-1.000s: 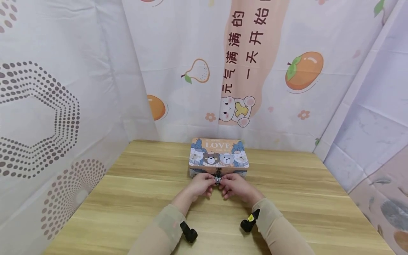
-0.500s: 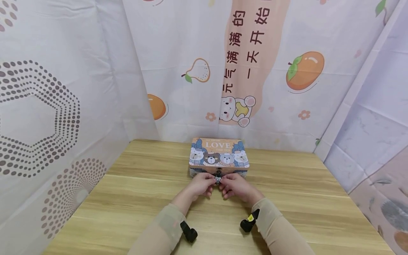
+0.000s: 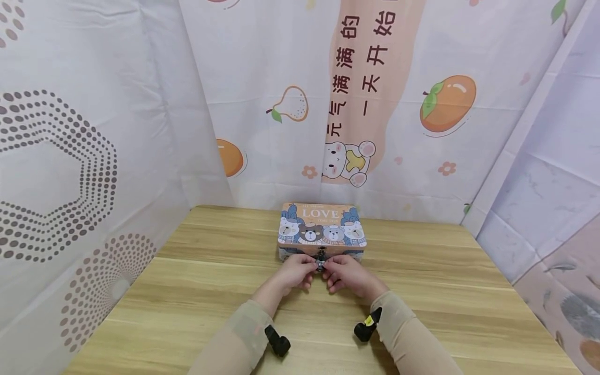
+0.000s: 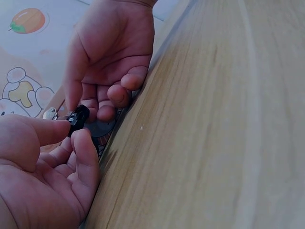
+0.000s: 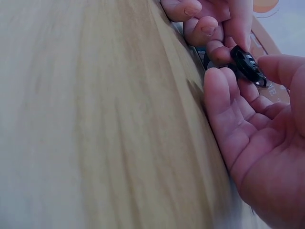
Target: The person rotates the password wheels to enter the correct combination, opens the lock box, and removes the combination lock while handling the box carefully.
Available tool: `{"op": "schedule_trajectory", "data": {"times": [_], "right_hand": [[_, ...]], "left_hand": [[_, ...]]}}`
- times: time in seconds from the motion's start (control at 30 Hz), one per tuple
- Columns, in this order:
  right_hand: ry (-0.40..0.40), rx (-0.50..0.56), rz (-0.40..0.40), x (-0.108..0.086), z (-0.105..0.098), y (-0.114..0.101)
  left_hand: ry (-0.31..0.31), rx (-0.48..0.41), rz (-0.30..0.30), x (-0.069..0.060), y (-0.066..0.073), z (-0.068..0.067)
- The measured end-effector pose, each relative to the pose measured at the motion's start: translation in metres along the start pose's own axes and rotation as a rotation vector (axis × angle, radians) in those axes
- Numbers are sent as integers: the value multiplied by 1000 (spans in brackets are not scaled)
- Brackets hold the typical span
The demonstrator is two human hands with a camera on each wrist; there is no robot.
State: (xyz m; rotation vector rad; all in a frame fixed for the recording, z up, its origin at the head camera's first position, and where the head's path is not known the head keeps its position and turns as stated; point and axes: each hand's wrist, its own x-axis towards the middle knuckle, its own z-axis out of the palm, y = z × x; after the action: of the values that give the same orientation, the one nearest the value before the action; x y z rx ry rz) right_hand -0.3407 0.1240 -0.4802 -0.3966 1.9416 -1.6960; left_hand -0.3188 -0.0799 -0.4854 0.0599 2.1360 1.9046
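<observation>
A small black combination padlock [image 5: 247, 64] with number dials hangs at the metal clasp [image 3: 322, 251] on the front of a closed tin box [image 3: 323, 225]. Bears and the word LOVE decorate the lid. My left hand [image 3: 294, 272] pinches one side of the padlock between thumb and fingers. From the other side, my right hand [image 3: 349, 274] pinches it too. In the left wrist view the padlock [image 4: 77, 119] sits between both hands' fingertips, partly covered by them. The dial digits are too small to read.
The box stands on a wood-grain table [image 3: 211, 302] near its back edge. Behind it hangs a white curtain [image 3: 262, 67] printed with fruit and characters, with more cloth at both sides. A black wrist camera [image 3: 277, 341] is strapped to each forearm.
</observation>
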Motion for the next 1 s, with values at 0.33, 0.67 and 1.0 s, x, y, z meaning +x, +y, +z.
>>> {"op": "schedule_trajectory", "data": {"times": [0.33, 0.67, 1.0], "right_hand": [[21, -63, -2, -8, -4, -5], [1, -136, -40, -15, -14, -7], [10, -175, -48, -21, -19, -7]], "left_hand": [[2, -3, -6, 1, -1, 0], [7, -2, -15, 0, 1, -1], [5, -2, -12, 0, 1, -1]]}}
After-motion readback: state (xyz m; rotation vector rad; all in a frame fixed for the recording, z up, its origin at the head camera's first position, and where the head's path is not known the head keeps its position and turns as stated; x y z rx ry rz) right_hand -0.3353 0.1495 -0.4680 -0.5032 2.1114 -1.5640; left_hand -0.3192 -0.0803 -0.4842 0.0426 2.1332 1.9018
